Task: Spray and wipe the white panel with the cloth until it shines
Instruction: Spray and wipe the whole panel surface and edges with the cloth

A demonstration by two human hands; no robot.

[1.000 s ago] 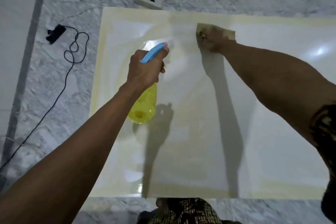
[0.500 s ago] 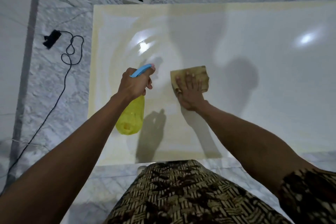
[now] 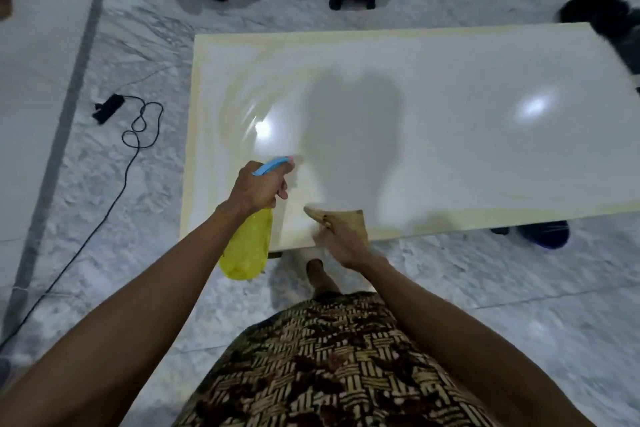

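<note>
cloth [image 3: 348, 218] pulled back from mid-panel to the near edge of the white panel [image 3: 450, 121], right hand [image 3: 341, 243] blurred on it, grip unclear, left hand [image 3: 258, 189] gripping the spray bottle [image 3: 247, 246]; i'm mid-wipe, next i'd respray the streaky left side.

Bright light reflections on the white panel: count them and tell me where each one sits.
2. One glare spot lies on the white panel's left part, beyond the spray bottle; the other lies toward its right end. Others may be hidden.
</note>
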